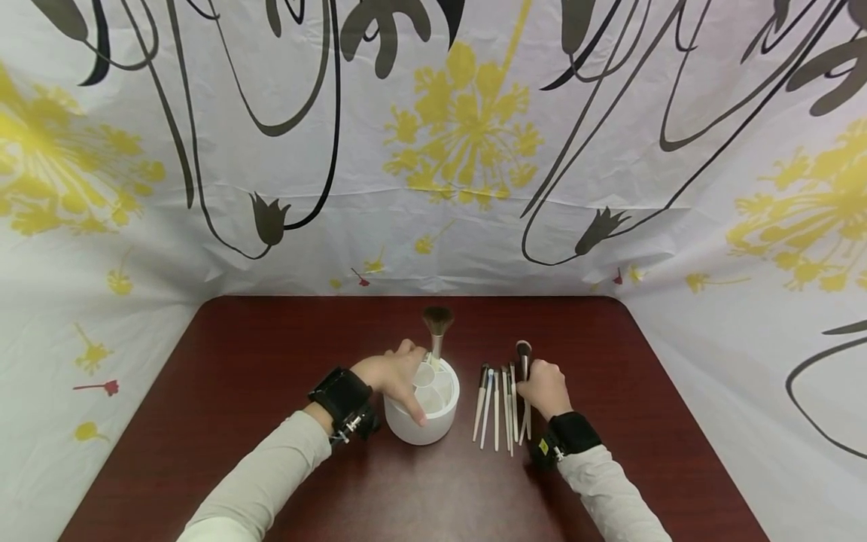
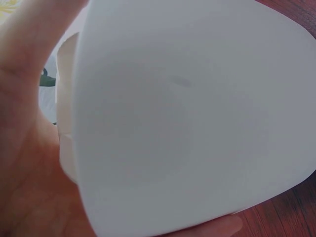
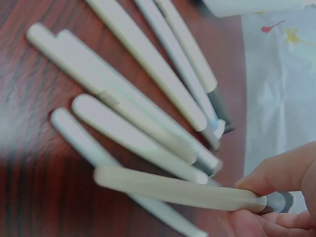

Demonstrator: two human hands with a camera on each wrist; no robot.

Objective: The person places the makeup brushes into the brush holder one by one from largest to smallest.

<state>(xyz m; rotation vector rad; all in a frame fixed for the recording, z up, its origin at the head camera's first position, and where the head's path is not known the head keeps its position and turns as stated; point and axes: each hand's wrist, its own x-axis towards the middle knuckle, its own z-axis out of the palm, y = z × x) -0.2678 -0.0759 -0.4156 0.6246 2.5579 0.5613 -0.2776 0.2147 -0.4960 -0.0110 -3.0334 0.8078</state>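
Note:
My left hand [image 1: 394,376] holds a round white makeup brush holder [image 1: 420,432] across its top, thumb on the near side and fingers on the far side. The holder's plain white wall [image 2: 197,118] fills most of the left wrist view. A fluffy dark-haired makeup brush [image 1: 437,321] stands upright in one of its compartments. My right hand [image 1: 546,388] pinches another makeup brush [image 3: 182,191] near its bristle end, between thumb and fingers. That brush's pale handle lies over the other brushes. Several thin makeup brushes [image 1: 497,410] lie side by side between the holder and my right hand.
A dark red-brown table [image 1: 284,339] carries everything. Behind it and along both sides hangs a white cloth [image 1: 433,256] with yellow and grey flower prints. Both wrists wear black straps with cameras.

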